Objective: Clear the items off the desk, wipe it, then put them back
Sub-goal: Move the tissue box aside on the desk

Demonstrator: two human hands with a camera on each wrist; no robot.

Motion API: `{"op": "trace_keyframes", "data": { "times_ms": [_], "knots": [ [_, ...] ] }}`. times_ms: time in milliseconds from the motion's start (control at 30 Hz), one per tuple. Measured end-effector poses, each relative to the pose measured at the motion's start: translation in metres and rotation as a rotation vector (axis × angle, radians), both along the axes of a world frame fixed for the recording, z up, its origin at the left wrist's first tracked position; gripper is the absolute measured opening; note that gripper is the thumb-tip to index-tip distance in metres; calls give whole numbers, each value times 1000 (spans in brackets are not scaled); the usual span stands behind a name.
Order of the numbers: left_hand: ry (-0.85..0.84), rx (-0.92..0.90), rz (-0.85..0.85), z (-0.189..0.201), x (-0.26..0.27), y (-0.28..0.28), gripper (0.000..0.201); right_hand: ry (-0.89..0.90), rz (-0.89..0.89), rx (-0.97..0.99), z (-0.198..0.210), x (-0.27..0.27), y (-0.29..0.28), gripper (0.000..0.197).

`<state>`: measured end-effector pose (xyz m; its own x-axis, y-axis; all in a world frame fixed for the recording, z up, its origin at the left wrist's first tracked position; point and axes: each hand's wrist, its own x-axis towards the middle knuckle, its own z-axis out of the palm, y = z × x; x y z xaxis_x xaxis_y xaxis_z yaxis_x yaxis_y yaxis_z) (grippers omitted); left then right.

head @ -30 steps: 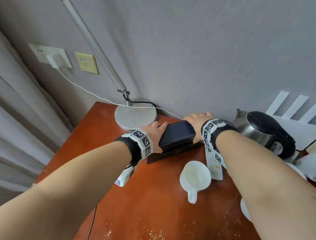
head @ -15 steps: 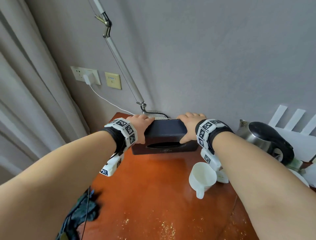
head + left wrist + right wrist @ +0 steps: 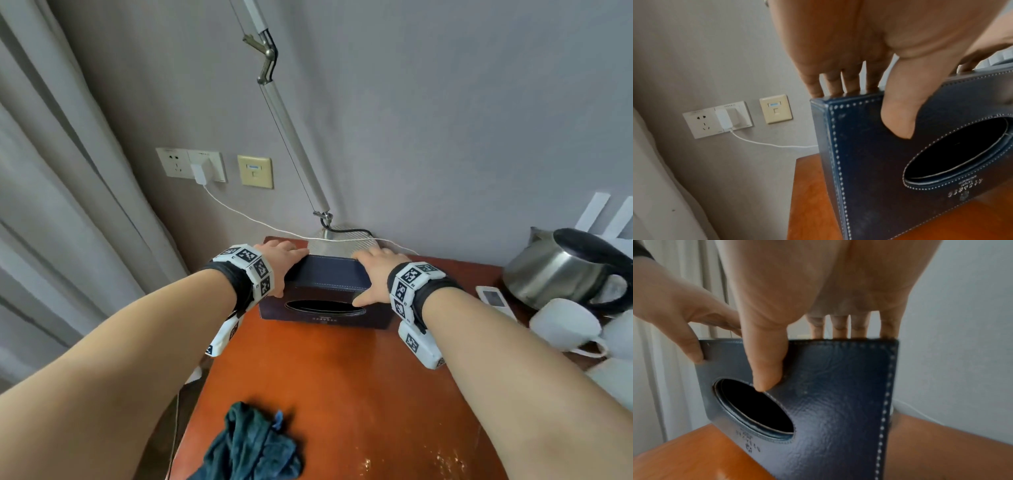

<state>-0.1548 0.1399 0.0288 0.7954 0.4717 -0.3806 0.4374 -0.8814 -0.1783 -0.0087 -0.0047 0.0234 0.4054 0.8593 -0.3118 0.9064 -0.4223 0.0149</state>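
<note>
The box (image 3: 325, 298) stood tipped on edge at the far left of the desk (image 3: 342, 394), left hand (image 3: 279, 263) and right hand (image 3: 375, 274) each pinching it, thumb in front, fingers behind; loosened, it could topple onto the cable (image 3: 239, 214).

Bare desk (image 3: 342, 394) lies between the rag (image 3: 250, 448), cups (image 3: 565, 329) and tissue box (image 3: 325, 301).

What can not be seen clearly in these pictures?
- Inside of the tissue box: its opening is black in all views.
- Fingertips of left hand and right hand: hidden behind the box.
- Lamp base, head view: mostly behind the box.
- Box lettering: too small.
- Kettle: cut by the right edge.
</note>
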Motion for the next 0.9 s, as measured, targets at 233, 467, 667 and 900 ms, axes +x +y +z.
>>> {"op": "trace_keyframes", "data": {
  "times_ms": [233, 467, 667, 900],
  "knots": [
    [20, -30, -55, -40, -11, 49, 94, 18, -75, -14, -38, -25, 35, 89],
    [11, -39, -86, -45, 2, 92, 95, 61, -137, 6, -41, -22, 61, 88],
    [17, 17, -118, -45, 20, 118, 104, 76, -194, 1, -38, -14, 70, 86],
    [17, 22, -109, -48, 28, 133, 102, 112, -241, 38, -40, -10, 84, 83]
  ]
}}
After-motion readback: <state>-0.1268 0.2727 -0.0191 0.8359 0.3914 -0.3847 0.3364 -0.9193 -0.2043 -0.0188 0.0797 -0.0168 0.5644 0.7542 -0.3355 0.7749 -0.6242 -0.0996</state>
